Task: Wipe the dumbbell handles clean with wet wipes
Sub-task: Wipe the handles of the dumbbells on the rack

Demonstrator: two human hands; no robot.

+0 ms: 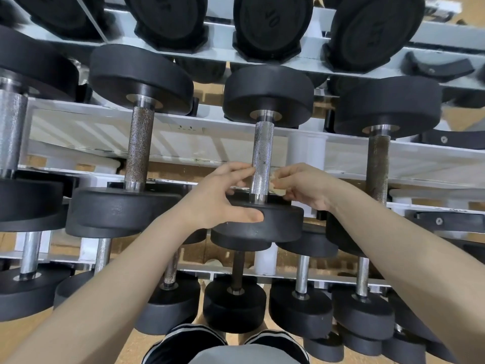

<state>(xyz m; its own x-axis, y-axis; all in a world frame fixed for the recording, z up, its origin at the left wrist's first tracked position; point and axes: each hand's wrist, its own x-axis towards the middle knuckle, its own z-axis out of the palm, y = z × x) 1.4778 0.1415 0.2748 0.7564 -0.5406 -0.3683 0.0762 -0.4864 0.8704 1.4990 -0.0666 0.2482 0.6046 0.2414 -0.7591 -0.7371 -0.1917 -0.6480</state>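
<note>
Right grip [301, 185] presses wipe [278, 189] against handle [262, 158].

White rack [236, 143], cork floor [23, 334].

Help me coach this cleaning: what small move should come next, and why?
Probably press the wipe in the right hand around the middle handle and rub upward. The wipe sits bunched beside the handle's low end, the left hand steadies the near weight, and most of the handle above lies bare.
</note>
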